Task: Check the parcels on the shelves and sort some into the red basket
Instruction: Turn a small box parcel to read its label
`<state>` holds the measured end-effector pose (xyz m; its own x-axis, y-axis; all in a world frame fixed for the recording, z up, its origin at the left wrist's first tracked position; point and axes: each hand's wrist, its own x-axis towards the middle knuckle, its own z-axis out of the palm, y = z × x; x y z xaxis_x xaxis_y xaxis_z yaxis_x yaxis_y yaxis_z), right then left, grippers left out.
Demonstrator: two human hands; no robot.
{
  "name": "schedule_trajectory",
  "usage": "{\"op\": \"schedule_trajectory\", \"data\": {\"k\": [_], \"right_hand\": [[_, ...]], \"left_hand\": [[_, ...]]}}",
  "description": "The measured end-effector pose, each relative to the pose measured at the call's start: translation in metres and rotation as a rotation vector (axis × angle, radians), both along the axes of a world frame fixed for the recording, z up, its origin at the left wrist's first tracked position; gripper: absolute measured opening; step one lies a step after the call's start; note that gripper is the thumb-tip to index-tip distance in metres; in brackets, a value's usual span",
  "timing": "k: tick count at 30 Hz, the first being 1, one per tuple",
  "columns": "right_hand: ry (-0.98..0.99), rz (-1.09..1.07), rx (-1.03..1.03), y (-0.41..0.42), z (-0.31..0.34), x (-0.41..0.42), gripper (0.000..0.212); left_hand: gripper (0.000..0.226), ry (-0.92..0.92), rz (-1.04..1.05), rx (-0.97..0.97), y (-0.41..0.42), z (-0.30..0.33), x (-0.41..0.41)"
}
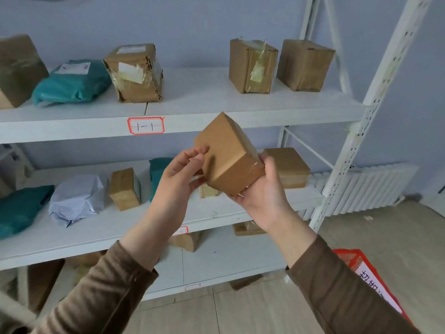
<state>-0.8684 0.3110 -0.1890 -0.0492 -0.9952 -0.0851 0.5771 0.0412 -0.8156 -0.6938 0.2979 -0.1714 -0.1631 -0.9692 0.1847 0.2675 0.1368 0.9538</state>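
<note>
The grip is two-handed: right hand [262, 189] cups the small cardboard box [228, 155] from beneath, left hand [179, 174] pinches its side, before the shelves [240, 109]. It looks light, stiff; hold by opposite faces.

Your left hand [179, 169] pinches left side of small cardboard box [227, 154]; your right hand [262, 189] cups its underside, both forearms raised.
</note>
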Motion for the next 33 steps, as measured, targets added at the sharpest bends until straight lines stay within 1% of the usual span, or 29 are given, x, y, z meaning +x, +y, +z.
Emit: {"op": "schedule_trajectory", "data": {"k": [2, 4, 6, 8, 9, 10, 11, 14, 15, 19, 21, 23, 24, 26, 27, 28, 31, 33], "right_hand": [[0.247, -0.149, -0.036, 0.001, 0.005, -0.002, 0.051], [0.532, -0.258, -0.136, 0.001, 0.009, -0.002, 0.049], [0.823, -0.334, -0.281, 0.003, 0.007, -0.001, 0.059], [1.195, -0.407, -0.404, 0.007, -0.001, 0.001, 0.073], [1.336, -0.434, -0.457, 0.008, -0.005, 0.002, 0.077], [1.426, -0.462, -0.498, 0.010, -0.007, 0.003, 0.078], [1.458, -0.492, -0.541, 0.011, -0.009, 0.002, 0.076], [1.435, -0.571, -0.703, 0.009, -0.018, -0.009, 0.068], [1.413, -0.577, -0.736, 0.008, -0.023, -0.014, 0.069], [1.272, -0.508, -0.735, 0.001, -0.042, -0.041, 0.098], [1.240, -0.494, -0.728, -0.005, -0.049, -0.055, 0.104], [1.240, -0.501, -0.707, -0.010, -0.051, -0.065, 0.106], [1.249, -0.512, -0.693, -0.013, -0.049, -0.068, 0.105], [1.262, -0.529, -0.677, -0.020, -0.042, -0.071, 0.105], [1.259, -0.524, -0.680, -0.023, -0.038, -0.073, 0.105], [1.236, -0.504, -0.690, -0.026, -0.033, -0.075, 0.105], [1.090, -0.389, -0.713, -0.030, -0.020, -0.087, 0.109], [1.034, -0.303, -0.706, -0.032, -0.020, -0.099, 0.110]], "left_hand": [[0.030, 0.022, -0.077, 0.075, -0.003, -0.009, -0.004], [0.047, 0.081, -0.156, 0.173, -0.007, -0.019, -0.013], [0.055, 0.163, -0.220, 0.285, -0.010, -0.025, -0.025], [0.060, 0.254, -0.271, 0.367, -0.014, -0.031, -0.035], [0.063, 0.289, -0.280, 0.392, -0.018, -0.034, -0.038], [0.065, 0.310, -0.291, 0.397, -0.022, -0.039, -0.041], [0.066, 0.321, -0.304, 0.387, -0.025, -0.043, -0.043], [0.060, 0.306, -0.308, 0.321, -0.031, -0.051, -0.050], [0.059, 0.282, -0.298, 0.287, -0.031, -0.050, -0.052], [0.053, 0.131, -0.223, 0.086, -0.038, -0.048, -0.060], [0.051, 0.053, -0.188, 0.013, -0.041, -0.046, -0.067], [0.052, -0.033, -0.154, -0.054, -0.042, -0.043, -0.074], [0.058, -0.077, -0.152, -0.088, -0.040, -0.040, -0.079], [0.083, -0.147, -0.167, -0.131, -0.038, -0.036, -0.089], [0.086, -0.150, -0.170, -0.124, -0.040, -0.034, -0.093], [0.080, -0.136, -0.165, -0.108, -0.041, -0.032, -0.097], [0.051, -0.082, -0.149, -0.022, -0.045, -0.022, -0.105], [0.046, -0.031, -0.136, 0.045, -0.045, -0.016, -0.109]]}}
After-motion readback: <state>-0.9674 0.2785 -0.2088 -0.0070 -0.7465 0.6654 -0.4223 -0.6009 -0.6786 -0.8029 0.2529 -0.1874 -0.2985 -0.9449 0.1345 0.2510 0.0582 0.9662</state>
